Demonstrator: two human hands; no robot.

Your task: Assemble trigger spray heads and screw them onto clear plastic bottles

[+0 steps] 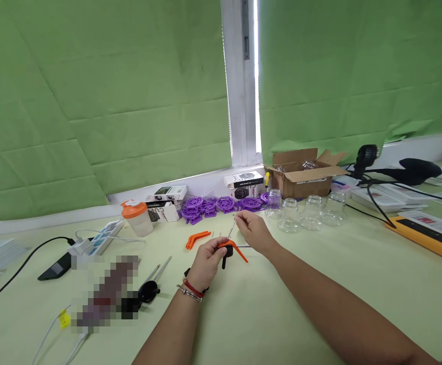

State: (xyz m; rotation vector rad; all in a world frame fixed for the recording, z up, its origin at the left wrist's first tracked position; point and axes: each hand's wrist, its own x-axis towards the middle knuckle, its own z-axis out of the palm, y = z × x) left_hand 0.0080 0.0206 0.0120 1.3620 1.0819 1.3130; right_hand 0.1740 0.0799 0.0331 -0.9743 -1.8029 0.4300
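Note:
Near the middle of the table, my left hand (206, 259) is closed around a bent orange plastic piece (240, 252) and a small black part (229, 251) beneath it. My right hand (251, 229) pinches the upper end of a thin metal rod (232, 228), whose lower end comes down at the orange piece. Whether the rod sits in a hole there is too small to tell. Just beyond my left hand lie more bent orange pieces (198, 239). Another metal rod lies behind the orange piece, partly hidden.
Purple plastic parts (226, 204) line the back, with small printed boxes (243, 186), glass jars (290, 215) and an open cardboard box (300, 180). At left are an orange-lidded cup (137, 219), a power strip (105, 238), cables and black parts with rods (149, 291). An orange-black case (430, 238) lies right.

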